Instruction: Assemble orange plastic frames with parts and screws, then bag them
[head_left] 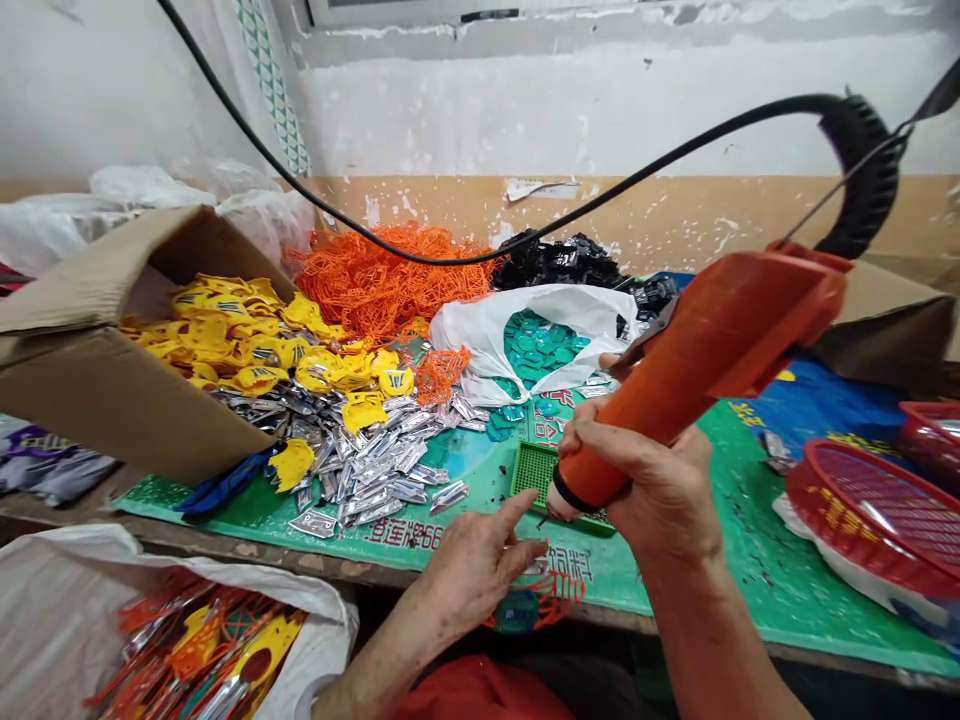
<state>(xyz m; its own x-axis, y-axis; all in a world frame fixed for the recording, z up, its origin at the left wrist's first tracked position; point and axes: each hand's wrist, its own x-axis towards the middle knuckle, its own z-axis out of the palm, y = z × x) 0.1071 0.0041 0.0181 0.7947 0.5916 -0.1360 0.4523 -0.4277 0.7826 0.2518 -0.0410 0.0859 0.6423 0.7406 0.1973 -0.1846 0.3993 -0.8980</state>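
Note:
My right hand (651, 478) is wrapped round the lower barrel of an orange electric screwdriver (705, 350), whose tip points down at a small green screw tray (537, 468). A black coiled cable (862, 170) runs from the tool's top. My left hand (480, 565) rests at the table's front edge on a small orange and teal plastic assembly (536, 600). Its index finger stretches toward the tool's tip; the other fingers curl over the piece.
A tipped cardboard box (97, 390) spills yellow parts (247, 345) over a heap of silver parts (367, 455). Orange frames (382, 275), black parts (562, 260) and a white bag of teal discs (540, 340) lie behind. Red baskets (870, 510) stand at right. A bag of assembled pieces (202, 650) sits lower left.

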